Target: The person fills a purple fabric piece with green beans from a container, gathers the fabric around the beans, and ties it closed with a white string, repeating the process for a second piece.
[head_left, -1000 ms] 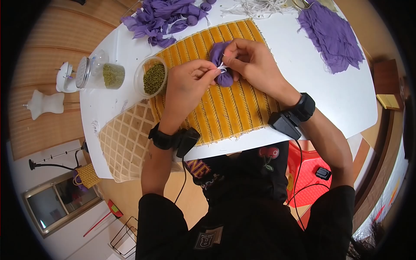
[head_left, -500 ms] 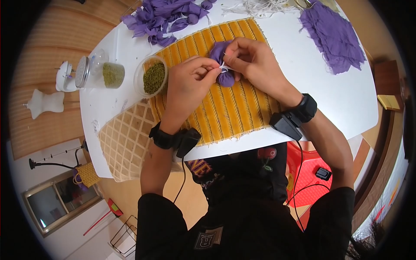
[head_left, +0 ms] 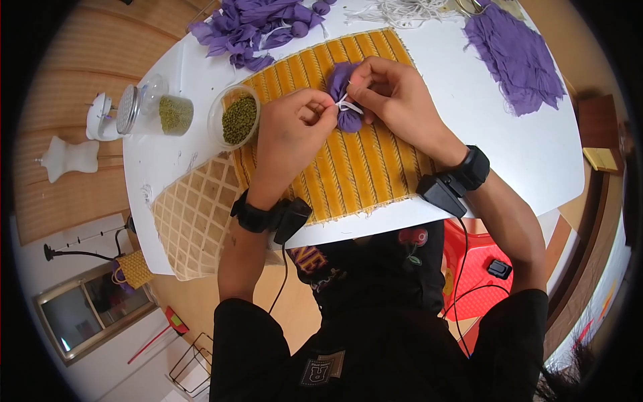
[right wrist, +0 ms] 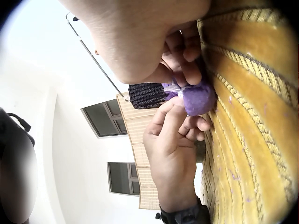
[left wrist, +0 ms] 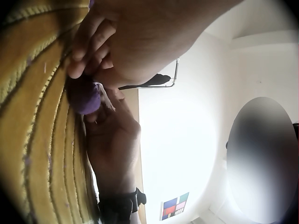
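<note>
A purple cloth bundle (head_left: 349, 121) with a round filled end lies on the yellow striped mat (head_left: 348, 174), white string (head_left: 347, 105) around its neck. The left hand (head_left: 295, 130) pinches the string between thumb and forefinger, left of the neck. On the other side the right hand (head_left: 402, 104) pinches string close to the neck, its lower fingers beside the bundle. Both wrist views show the round end, in the left one (left wrist: 84, 97) and the right one (right wrist: 198, 99), with the fingertips of both hands close around it.
A bowl of green beans (head_left: 239, 119) stands left of the hands, a jar (head_left: 175, 115) beyond it. Purple cloth pieces and tied bundles (head_left: 258, 30) lie at the back left, white strings (head_left: 402, 10) at the back, stacked purple cloth (head_left: 514, 57) at the back right.
White string loops at the neck stand out more widely between the fingers. Both hands keep their pinch and have shifted only slightly.
</note>
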The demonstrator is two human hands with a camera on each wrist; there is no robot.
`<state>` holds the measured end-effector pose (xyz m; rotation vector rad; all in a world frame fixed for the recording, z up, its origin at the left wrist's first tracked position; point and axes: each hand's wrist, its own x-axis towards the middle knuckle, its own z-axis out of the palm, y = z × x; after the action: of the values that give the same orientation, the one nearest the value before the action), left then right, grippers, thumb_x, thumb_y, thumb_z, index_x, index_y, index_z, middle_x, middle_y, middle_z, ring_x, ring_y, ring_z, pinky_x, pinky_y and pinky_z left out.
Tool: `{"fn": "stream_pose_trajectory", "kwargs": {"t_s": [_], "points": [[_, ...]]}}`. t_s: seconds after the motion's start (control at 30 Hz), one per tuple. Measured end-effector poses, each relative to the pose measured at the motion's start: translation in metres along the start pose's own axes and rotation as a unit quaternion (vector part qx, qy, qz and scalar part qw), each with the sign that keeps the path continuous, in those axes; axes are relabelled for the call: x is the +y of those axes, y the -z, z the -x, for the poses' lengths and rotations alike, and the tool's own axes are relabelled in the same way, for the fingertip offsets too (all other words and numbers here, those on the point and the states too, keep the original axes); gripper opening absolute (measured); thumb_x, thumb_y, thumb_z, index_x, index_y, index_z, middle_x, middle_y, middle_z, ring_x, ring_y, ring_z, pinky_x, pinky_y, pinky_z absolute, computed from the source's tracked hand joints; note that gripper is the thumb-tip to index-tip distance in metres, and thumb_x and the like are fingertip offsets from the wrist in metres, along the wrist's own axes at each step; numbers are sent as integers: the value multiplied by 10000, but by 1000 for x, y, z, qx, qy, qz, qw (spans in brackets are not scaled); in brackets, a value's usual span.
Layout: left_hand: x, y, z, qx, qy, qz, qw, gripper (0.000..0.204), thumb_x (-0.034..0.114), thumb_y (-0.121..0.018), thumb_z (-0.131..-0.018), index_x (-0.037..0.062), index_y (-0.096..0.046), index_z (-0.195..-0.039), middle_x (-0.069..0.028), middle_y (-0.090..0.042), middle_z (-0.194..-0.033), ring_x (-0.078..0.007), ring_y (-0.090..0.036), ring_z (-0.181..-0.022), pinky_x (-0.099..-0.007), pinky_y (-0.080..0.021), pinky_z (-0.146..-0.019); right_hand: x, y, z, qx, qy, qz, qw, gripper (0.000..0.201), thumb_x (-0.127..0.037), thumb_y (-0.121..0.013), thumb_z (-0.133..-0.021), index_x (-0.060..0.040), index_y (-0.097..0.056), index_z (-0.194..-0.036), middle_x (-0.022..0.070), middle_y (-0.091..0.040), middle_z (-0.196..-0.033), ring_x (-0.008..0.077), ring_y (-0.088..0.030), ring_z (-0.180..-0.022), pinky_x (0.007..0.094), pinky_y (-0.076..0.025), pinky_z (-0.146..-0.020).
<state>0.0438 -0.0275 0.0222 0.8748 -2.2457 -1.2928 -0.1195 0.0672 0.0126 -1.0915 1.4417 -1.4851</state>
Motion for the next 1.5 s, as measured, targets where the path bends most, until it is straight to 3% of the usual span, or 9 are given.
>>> {"fn": "stream_pose_trajectory", "kwargs": {"t_s": [0.3, 0.4, 0.5, 0.63, 0.73, 0.9, 1.23, 1.3, 1.5], "points": [[-2, -2, -1, 4, -16, 32, 999, 105, -31, -636, -767, 10, -542, -742, 9, -530, -541, -9, -484, -490, -196, -342, -461, 0, 0, -1, 8, -19, 8, 1000, 68, -40, -606, -869, 28, -607, -867, 51, -629, -731, 102, -589, -600, 251, -463, -542], [1, 1, 0, -31, -10, 35, 999, 88, -82, -583, -819, 2, -559, -805, 44, -563, -682, 26, -483, -606, -140, -334, -521, 3, 0, -2, 8, -13, 1, 1000, 68, -39, -604, -868, 29, -607, -864, 52, -628, -726, 102, -587, -593, 251, -460, -543], [0, 2, 0, -40, -17, 32, 999, 91, -83, -579, -818, 3, -554, -804, 53, -544, -681, 25, -470, -612, -141, -323, -525, 4, -2, -2, 16, -7, 16, 1000, 71, -39, -600, -869, 31, -604, -860, 54, -626, -721, 103, -586, -589, 253, -459, -543], [-1, 0, -1, -35, -18, 40, 998, 80, -79, -595, -829, -3, -570, -828, 38, -574, -699, 18, -498, -623, -138, -346, -536, -3, 1, -1, 16, -25, 41, 999, 78, -48, -591, -873, 29, -597, -860, 56, -622, -717, 106, -585, -583, 258, -456, -540], [2, -3, -2, -9, -24, 59, 998, 86, -47, -648, -804, -3, -577, -826, -13, -618, -648, -31, -599, -596, -180, -439, -520, 3, 7, -4, -2, -27, 28, 999, 79, -56, -584, -878, 22, -589, -867, 51, -612, -707, 111, -582, -574, 260, -454, -539], [3, -4, -3, 7, -32, 58, 998, 117, -40, -698, -801, -4, -612, -872, -36, -660, -756, -57, -651, -684, -186, -492, -581, 7, 6, -4, -13, -10, 39, 999, 62, -87, -568, -927, -30, -565, -901, 11, -594, -750, 75, -553, -584, 205, -425, -535], [-4, 2, -3, -18, -10, 24, 999, 123, 46, -704, -837, -28, -655, -921, -25, -645, -696, -27, -574, -626, -168, -414, -545, 4, 3, -3, 4, -5, 14, 1000, 71, -55, -562, -904, 11, -570, -879, 42, -590, -702, 107, -570, -569, 255, -449, -540], [-3, 2, -3, -38, 48, 92, 994, 127, 75, -690, -857, -35, -663, -915, -11, -647, -708, -17, -537, -607, -175, -386, -541, 4, 3, -3, 1, -3, 15, 1000, 70, -54, -562, -904, 11, -569, -880, 43, -591, -707, 107, -570, -569, 254, -449, -542], [0, 6, -4, -41, 66, 146, 986, 67, 32, -664, -845, -22, -655, -883, 9, -633, -703, -13, -538, -619, -167, -365, -553, 5, 3, -3, 1, -4, 12, 1000, 65, -46, -564, -898, 16, -571, -882, 49, -599, -727, 107, -572, -569, 252, -449, -542]]}}
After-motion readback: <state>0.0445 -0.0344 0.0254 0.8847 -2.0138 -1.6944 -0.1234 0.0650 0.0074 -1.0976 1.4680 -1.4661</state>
